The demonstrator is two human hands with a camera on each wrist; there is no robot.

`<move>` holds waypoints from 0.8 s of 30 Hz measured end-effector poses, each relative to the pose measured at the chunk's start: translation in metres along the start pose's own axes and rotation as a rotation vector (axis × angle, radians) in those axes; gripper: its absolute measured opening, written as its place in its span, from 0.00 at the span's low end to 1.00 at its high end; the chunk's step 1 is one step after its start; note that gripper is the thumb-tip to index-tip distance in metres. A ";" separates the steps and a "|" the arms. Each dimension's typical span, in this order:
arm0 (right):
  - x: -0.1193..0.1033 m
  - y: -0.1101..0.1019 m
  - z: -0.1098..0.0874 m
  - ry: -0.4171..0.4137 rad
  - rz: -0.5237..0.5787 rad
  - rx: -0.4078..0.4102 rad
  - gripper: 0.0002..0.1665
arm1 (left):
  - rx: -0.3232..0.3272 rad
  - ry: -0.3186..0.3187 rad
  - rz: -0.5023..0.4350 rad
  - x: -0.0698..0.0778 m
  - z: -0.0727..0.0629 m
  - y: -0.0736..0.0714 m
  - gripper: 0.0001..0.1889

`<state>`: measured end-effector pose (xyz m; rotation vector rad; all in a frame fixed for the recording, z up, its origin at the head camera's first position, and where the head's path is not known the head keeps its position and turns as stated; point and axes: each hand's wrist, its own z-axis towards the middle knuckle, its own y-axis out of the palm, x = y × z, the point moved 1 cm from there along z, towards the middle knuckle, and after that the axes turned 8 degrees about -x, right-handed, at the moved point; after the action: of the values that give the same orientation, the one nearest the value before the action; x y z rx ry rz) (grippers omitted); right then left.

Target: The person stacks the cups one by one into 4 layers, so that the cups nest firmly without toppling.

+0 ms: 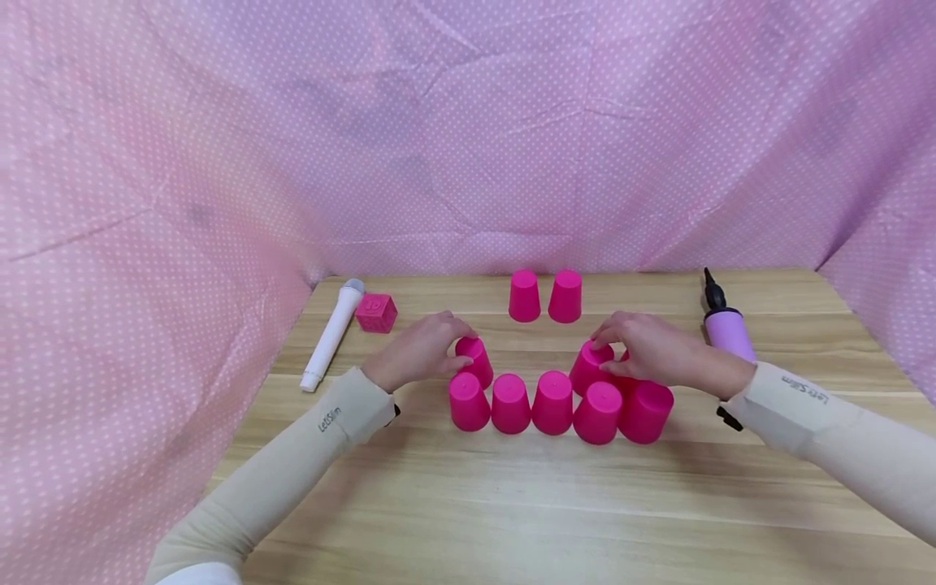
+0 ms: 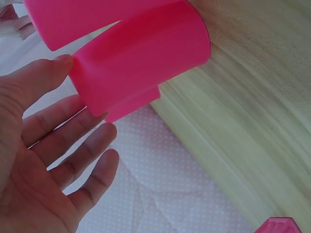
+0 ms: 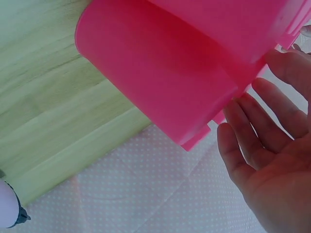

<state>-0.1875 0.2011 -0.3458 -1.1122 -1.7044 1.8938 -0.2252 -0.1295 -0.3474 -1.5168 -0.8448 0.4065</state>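
Note:
My left hand (image 1: 427, 349) pinches the closed top end of a pink cup (image 1: 478, 367) standing upside down behind the front row's left end. In the left wrist view the thumb lies on one side of that cup (image 2: 141, 60), the fingers across from it. Toward the right, my right hand (image 1: 651, 349) holds another upside-down pink cup (image 1: 587, 374) between thumb and fingers. One more cup (image 1: 625, 386) is mostly hidden beneath this hand. Several pink cups (image 1: 552, 404) form a row in front, all upside down and close together.
Two more pink cups (image 1: 524, 297) stand upside down at the table's back. A white microphone (image 1: 331, 337) and a pink cube (image 1: 376, 314) lie at the left. The purple hand pump (image 1: 729, 333) is at the right. Pink dotted cloth (image 1: 468, 162) hangs behind the wooden table (image 1: 512, 504).

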 end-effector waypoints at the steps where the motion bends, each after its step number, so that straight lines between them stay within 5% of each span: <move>1: 0.000 0.000 0.000 -0.013 -0.010 0.018 0.19 | 0.012 0.004 0.006 0.000 0.000 0.000 0.20; 9: 0.003 -0.009 0.003 -0.125 -0.069 0.162 0.17 | 0.125 0.019 -0.004 -0.001 0.000 -0.006 0.20; 15: 0.007 -0.026 0.001 -0.059 -0.054 0.183 0.19 | 0.157 -0.013 0.041 -0.005 0.006 -0.014 0.21; 24: 0.025 -0.046 0.003 0.019 -0.059 0.301 0.17 | 0.137 -0.102 -0.039 -0.020 0.023 -0.025 0.22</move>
<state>-0.2160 0.2271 -0.3098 -0.9494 -1.3678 2.0119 -0.2612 -0.1298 -0.3312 -1.3599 -0.9064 0.5066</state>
